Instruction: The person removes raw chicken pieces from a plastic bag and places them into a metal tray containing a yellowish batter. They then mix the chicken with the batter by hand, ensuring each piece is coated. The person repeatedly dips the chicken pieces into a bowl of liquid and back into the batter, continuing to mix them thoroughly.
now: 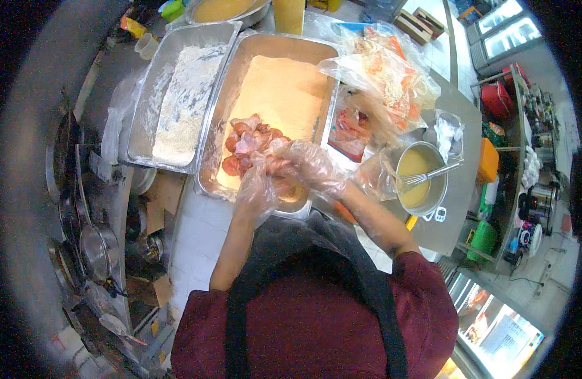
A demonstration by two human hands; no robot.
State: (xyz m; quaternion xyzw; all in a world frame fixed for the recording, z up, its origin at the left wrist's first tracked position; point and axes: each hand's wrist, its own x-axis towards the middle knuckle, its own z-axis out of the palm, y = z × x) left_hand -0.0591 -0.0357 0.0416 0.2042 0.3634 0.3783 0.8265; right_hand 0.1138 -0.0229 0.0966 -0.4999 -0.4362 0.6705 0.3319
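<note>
Raw meat pieces (246, 142), which look like chicken, lie heaped on pale orange breading flour (284, 85) in a deep steel pan (332, 90). My left hand (259, 187), in a clear plastic glove, is at the near end of this pan. Beside it is my right hand (314, 166), gloved the same way and reaching in from the right. Between them the fingers grip a reddish piece of raw meat (277, 166), partly hidden by the gloves. Another piece, flour-coated, seems to lie just below the hands.
A second steel pan (141, 118) with whitish flour (177, 113) adjoins on the left. To the right are plastic bags (390, 71), a packet of red meat (350, 128), and a pot (445, 189) of yellowish liquid with a whisk (421, 179). A small timer (441, 214) lies near the pot.
</note>
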